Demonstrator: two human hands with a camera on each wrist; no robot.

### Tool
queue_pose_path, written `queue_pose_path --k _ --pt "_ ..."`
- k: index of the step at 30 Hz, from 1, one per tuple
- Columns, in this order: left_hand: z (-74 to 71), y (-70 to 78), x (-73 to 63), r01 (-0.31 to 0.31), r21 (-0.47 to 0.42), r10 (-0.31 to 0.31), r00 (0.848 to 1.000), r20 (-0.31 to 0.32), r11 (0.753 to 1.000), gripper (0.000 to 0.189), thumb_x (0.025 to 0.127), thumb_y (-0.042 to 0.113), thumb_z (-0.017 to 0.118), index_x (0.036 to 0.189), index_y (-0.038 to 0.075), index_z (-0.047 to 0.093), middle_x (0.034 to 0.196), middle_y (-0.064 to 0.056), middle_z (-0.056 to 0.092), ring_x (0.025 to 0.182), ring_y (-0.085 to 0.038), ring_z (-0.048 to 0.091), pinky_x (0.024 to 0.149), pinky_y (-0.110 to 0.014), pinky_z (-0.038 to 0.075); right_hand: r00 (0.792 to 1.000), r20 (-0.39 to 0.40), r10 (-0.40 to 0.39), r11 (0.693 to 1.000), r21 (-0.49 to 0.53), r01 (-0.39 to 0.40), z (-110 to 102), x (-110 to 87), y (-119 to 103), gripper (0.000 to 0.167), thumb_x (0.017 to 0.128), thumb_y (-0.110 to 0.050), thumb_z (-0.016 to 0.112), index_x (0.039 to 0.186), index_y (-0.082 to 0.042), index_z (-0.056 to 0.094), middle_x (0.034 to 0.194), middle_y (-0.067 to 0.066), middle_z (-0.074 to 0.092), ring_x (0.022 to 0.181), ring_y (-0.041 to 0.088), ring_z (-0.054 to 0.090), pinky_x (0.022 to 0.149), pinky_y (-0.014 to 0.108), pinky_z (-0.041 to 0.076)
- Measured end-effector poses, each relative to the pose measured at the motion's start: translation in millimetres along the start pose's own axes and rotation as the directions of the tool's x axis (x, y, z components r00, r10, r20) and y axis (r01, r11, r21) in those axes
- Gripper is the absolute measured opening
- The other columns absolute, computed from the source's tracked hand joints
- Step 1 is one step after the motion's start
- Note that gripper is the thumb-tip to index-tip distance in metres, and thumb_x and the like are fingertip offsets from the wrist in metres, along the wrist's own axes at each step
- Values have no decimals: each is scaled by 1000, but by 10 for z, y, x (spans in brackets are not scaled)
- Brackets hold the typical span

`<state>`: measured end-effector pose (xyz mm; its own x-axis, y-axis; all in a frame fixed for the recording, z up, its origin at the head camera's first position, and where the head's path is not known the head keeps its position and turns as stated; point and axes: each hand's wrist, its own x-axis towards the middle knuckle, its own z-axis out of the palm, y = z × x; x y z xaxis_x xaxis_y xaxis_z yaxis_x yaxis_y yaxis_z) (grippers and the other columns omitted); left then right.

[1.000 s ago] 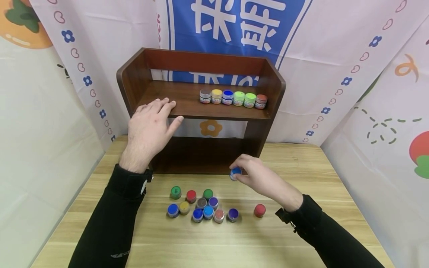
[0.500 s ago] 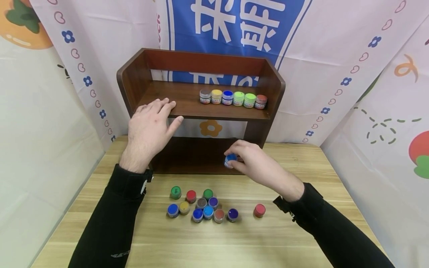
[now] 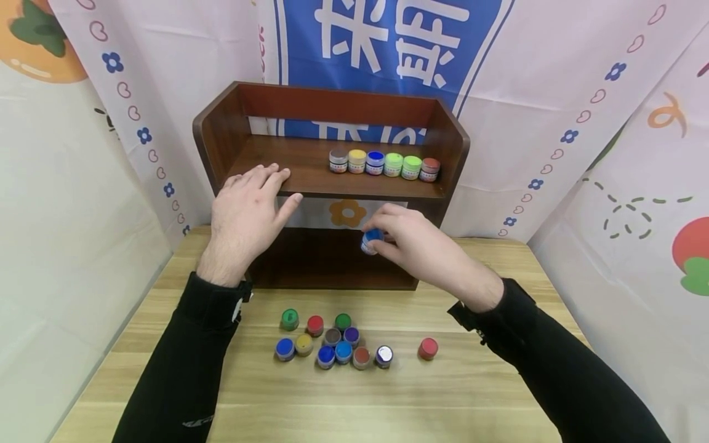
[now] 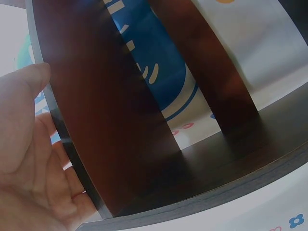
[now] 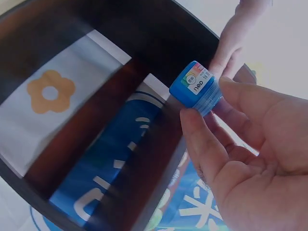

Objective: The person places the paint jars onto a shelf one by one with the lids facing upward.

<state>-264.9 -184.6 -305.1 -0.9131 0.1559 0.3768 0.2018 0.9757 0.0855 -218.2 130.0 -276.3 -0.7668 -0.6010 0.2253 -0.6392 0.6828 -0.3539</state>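
Observation:
My right hand (image 3: 423, 249) pinches a small blue-lidded paint jar (image 3: 372, 242) between thumb and fingers, in front of the lower opening of the dark brown wooden shelf (image 3: 338, 186). In the right wrist view the jar (image 5: 192, 86) is tilted, its "deli" label showing. At the left end of the upper board rests my left hand (image 3: 244, 215), fingers spread and lying over the front edge. The left wrist view has this hand (image 4: 33, 149) against the edge of the board. A row of paint jars (image 3: 375, 163) stands on the upper board's right half.
Several more jars (image 3: 343, 352) with green, red, yellow, grey, blue and purple lids are grouped on the wooden table (image 3: 310, 406) before the shelf. One red-lidded jar (image 3: 428, 349) stands apart at the right. Printed cloth (image 3: 532, 74) hangs behind the shelf.
My right hand has lifted the blue-lidded jar up and slightly left, from near the table to just below the upper board. The left hand has stayed in place.

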Motion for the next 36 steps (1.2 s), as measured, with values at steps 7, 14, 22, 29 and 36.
queue_pose_path --k 7,14,22,29,36 --pt "1 -5 -9 1 1 -1 1000 3 1000 70 123 57 53 177 13 52 185 -20 51 174 -43 46 144 -67 38 1000 -19 -10 1000 6 10 -170 157 -64 28 113 -13 81 140 -4 82 136 15 79 118 28 80 109 46 73" --pt "5 -7 -11 0 2 0 1000 0 1000 70 123 58 53 177 13 52 185 -20 51 174 -43 47 144 -67 39 1000 -21 -1 1000 -28 1 -321 324 -162 30 114 -16 80 141 -4 82 139 15 80 126 30 79 113 47 71" --pt "6 -3 1 0 4 0 1000 9 1000 71 123 59 52 178 13 51 186 -20 49 175 -43 45 144 -67 38 1000 -10 18 998 -66 -18 -471 526 -248 32 115 -21 79 144 -5 81 137 15 79 121 30 71 108 43 70" --pt "4 -13 4 2 -1 -2 1000 17 1000 72 123 59 52 178 14 50 186 -19 49 175 -43 44 145 -68 37 999 -15 44 997 -62 -45 -576 715 -287 35 115 -23 79 147 -8 80 139 13 78 118 29 70 104 43 69" --pt "3 -14 12 -2 -7 2 1000 19 1000 72 123 60 52 179 15 49 187 -19 48 176 -42 44 145 -68 36 998 17 66 997 -45 -66 -630 922 -295 36 115 -22 79 148 -7 79 143 12 78 131 28 77 117 44 69"
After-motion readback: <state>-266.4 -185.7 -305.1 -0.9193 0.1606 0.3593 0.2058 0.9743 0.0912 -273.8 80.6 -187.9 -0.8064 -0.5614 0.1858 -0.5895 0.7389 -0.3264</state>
